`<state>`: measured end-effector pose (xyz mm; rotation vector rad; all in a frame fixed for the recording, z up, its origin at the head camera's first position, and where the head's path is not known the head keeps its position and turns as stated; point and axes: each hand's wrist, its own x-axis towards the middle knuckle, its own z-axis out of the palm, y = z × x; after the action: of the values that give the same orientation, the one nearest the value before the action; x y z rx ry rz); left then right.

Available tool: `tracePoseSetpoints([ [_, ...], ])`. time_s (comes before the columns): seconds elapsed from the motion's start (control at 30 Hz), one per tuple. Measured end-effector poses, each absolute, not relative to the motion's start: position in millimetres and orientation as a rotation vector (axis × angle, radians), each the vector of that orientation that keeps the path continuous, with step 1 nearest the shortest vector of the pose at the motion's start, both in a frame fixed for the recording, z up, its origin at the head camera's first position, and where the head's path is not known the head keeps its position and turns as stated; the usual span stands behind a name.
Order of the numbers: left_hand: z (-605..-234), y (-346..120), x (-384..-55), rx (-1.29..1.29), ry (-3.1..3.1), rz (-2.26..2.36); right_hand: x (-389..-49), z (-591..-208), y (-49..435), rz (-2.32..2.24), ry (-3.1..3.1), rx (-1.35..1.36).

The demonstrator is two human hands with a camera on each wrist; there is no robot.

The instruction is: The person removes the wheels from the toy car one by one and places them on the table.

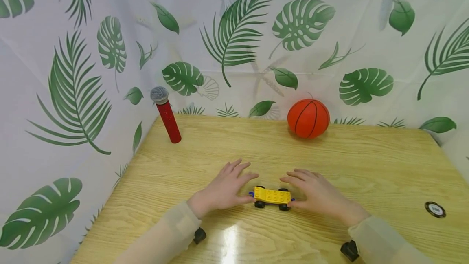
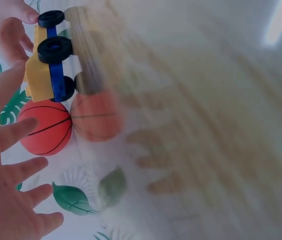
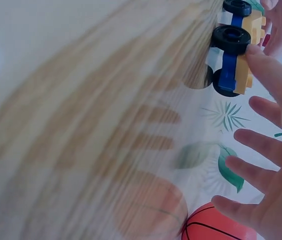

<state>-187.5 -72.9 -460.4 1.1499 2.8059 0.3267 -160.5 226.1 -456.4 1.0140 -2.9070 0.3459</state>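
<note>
A small toy car (image 1: 272,196) with a yellow studded top, blue base and black wheels stands on the table between both hands. My left hand (image 1: 227,186) is at its left end, fingers spread, thumb tip at or very near the yellow body. At the other end, the thumb of my right hand (image 1: 318,192) reaches the car by a rear wheel, its fingers apart and extended. Side views of the car appear in the left wrist view (image 2: 51,60) and the right wrist view (image 3: 233,50). Neither hand curls round it; whether the thumbs press is hard to tell.
Behind the hands, a red ball (image 1: 309,118) with black lines sits near the table's back edge. A red microphone (image 1: 168,115) with a grey head stands at the back left. A round black-and-white chip (image 1: 435,209) lies at the right. A leaf-patterned cloth (image 1: 249,93) hangs behind the wooden table (image 1: 384,166).
</note>
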Motion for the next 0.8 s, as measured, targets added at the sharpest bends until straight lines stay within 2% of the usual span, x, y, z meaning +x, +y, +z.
tracePoseSetpoints([
  [0.8, -464.8, -66.9, -189.2, 1.282, 2.830, 0.321, -165.8, -457.2, 222.9, 0.698, -3.146, 0.937],
])
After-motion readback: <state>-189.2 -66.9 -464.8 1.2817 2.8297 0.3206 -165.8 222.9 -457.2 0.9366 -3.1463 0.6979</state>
